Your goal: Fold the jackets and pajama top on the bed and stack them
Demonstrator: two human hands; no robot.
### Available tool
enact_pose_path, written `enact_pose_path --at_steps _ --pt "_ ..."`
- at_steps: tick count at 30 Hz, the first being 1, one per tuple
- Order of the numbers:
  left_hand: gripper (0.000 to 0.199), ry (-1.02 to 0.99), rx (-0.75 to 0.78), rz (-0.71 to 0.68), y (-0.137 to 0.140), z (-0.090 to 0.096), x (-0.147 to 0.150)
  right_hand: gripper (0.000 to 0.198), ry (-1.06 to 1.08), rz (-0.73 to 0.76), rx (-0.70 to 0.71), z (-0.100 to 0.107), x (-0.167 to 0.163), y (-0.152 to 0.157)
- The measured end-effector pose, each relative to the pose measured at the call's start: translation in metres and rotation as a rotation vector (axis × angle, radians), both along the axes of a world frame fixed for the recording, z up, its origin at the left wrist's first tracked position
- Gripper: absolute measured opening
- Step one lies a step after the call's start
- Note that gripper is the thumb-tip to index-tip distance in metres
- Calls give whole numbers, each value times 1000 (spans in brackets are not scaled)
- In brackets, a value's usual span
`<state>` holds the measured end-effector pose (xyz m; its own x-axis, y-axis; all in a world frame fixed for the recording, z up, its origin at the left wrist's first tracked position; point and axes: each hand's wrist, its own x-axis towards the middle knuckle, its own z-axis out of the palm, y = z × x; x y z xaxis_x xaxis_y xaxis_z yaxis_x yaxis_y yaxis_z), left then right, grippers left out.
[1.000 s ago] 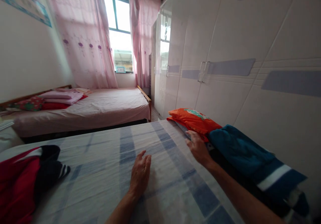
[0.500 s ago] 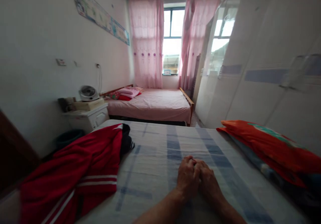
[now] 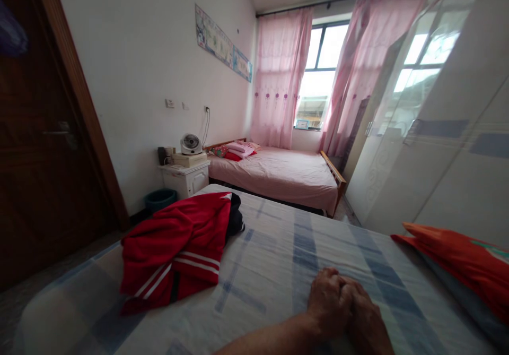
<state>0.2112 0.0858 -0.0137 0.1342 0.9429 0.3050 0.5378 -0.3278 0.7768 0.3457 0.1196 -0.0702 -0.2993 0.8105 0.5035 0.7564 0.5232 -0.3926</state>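
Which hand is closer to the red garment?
The left hand. It's to the right of the red garment in the picture, apart from it. The right hand touches the left's far side, farther away.

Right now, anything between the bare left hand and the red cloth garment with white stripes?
Nothing visible in the way. Between the left hand, which touches the right hand, and the red cloth garment lies only the blue-and-white patterned bed sheet, lightly creased.

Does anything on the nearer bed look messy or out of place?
The red fabric garment with white stripes looks untidy: it lies rumpled across the blue-and-white patterned bedsheet, a dark part bunched at one end. No spill or damage shows.
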Motion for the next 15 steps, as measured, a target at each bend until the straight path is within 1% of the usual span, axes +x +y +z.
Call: enact_pose_path --at_steps 6,9,11,12,13,15 --pt "32 88 3 30 2 0 1 31 -64 -47 -99 9 -3 -5" --pt "25 153 -3 47 9 6 -9 32 -81 -76 -119 15 -8 -9" --pt "18 196 8 76 15 14 -32 33 -98 -107 -124 18 -11 -11" --pt "14 219 21 104 18 20 -50 34 -106 -119 -129 18 -12 -12" --pt "12 243 40 150 20 27 -73 34 -113 -125 -134 19 -13 -13" --pt "15 304 70 281 20 43 -129 35 -119 -126 -135 18 -13 -15"
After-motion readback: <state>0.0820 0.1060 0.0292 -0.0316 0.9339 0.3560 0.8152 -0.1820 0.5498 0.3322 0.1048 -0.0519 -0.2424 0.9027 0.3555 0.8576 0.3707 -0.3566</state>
